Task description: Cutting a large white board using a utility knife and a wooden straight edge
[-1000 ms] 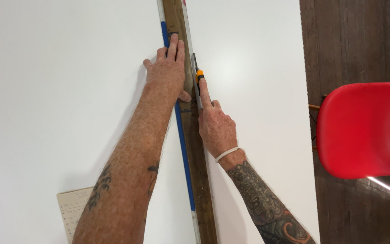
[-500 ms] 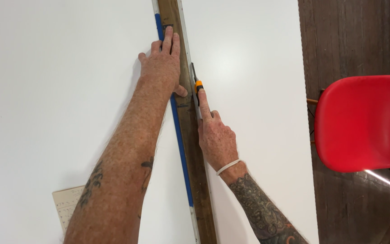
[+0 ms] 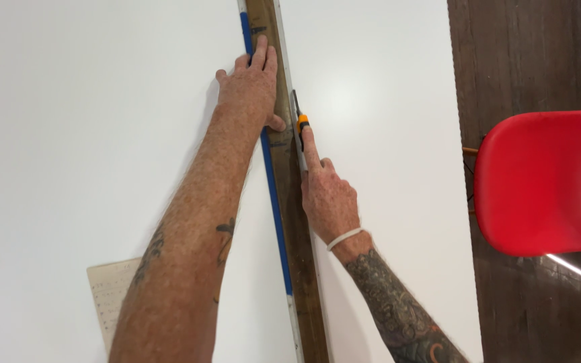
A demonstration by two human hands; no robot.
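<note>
Left hand (image 3: 250,87) flat, fingers spread, pressing long wooden straightedge (image 3: 297,222) running 12 to 6 across smooth white board (image 3: 102,134); right hand (image 3: 327,195) closed around orange-tipped utility knife (image 3: 299,124), at 3 o'clock edge; glossy red chair (image 3: 546,181) at 3.

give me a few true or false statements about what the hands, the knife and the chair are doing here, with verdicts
1. The left hand presses flat on the long wooden straightedge. True.
2. The right hand holds a pair of scissors. False: it grips a utility knife with an orange and black body, index finger stretched along it.
3. The knife runs along the right edge of the straightedge. True.
4. The chair at the right is blue. False: it is red, standing on the dark wood floor.
5. A strip of blue tape runs along the straightedge's left side. True.
6. The white sheet lies beside the straightedge without touching it. False: the straightedge lies on top of it.
</note>
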